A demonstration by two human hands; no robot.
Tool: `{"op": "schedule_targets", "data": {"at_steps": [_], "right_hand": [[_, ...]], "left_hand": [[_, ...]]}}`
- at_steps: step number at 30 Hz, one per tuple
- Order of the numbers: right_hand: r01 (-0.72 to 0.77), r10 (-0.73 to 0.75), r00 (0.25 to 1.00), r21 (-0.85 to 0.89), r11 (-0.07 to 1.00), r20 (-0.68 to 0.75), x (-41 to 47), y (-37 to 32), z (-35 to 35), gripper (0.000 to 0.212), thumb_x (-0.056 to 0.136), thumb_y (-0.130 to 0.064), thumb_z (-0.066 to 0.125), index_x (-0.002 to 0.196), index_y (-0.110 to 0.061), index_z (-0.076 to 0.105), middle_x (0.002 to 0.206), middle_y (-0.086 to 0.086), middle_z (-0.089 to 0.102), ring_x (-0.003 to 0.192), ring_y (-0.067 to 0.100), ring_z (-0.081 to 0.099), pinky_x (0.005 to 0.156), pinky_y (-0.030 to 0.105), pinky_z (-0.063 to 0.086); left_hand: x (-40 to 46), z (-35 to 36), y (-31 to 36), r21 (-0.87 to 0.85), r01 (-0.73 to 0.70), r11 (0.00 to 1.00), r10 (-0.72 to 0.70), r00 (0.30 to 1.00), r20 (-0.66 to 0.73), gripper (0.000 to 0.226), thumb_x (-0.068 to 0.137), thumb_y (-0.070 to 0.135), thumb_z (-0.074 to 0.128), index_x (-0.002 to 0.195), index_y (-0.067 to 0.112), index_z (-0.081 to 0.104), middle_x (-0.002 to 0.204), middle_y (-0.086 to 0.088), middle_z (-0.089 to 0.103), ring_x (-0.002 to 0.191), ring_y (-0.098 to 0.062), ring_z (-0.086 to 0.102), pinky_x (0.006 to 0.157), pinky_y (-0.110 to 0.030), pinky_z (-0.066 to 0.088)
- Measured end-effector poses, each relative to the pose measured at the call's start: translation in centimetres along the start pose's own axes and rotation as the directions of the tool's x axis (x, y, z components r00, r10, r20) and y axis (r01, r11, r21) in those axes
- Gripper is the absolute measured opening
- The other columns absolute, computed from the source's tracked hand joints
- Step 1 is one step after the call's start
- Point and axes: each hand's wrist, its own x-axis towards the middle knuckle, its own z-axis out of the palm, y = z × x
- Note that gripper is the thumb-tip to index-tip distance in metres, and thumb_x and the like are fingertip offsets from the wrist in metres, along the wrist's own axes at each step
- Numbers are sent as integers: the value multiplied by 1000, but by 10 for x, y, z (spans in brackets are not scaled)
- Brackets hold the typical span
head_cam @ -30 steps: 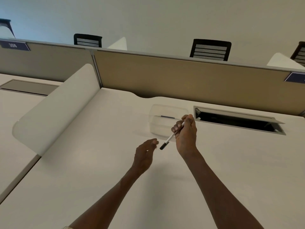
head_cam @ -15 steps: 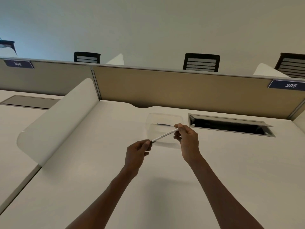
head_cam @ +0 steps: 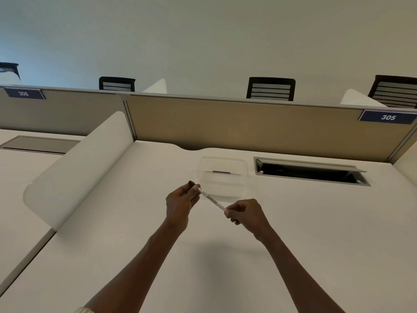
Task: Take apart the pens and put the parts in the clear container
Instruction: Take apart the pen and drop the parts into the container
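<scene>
A thin white pen (head_cam: 212, 199) with a dark cap end is held above the desk between both hands. My left hand (head_cam: 181, 203) pinches the dark capped end, which pokes out past the fingers. My right hand (head_cam: 244, 213) grips the other end of the barrel. Just behind the pen stands the clear container (head_cam: 244, 175), with one small dark part (head_cam: 221, 171) lying in it.
The white desk (head_cam: 135, 233) has an open cable hatch (head_cam: 309, 171) to the right of the container. A white curved divider (head_cam: 76, 175) rises on the left. A tan partition (head_cam: 248, 127) closes the back, with black chairs behind it.
My left hand came up and took the dark capped end. The pen swung from pointing up-right to sloping down-right, and my right hand dropped lower and nearer to me.
</scene>
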Motion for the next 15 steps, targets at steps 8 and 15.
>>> {"op": "schedule_targets", "data": {"at_steps": [8, 15], "right_hand": [[25, -17, 998, -141, 990, 55, -11, 7, 20, 9, 75, -22, 77, 71, -14, 74, 65, 4, 72, 60, 15, 66, 56, 25, 51], [25, -25, 1000, -105, 994, 3, -15, 3, 42, 3, 75, -10, 74, 73, -8, 75, 64, 6, 72, 54, 19, 66, 58, 30, 58]], "left_hand": [[5, 5, -16, 116, -2, 993, -3, 999, 40, 20, 94, 2, 57, 111, -1, 67, 102, -14, 74, 95, -23, 69, 86, -31, 57], [10, 7, -28, 266, 15, 964, -42, 995, 94, 19, 94, 5, 58, 109, 3, 69, 101, -12, 75, 95, -23, 71, 81, -28, 57]]}}
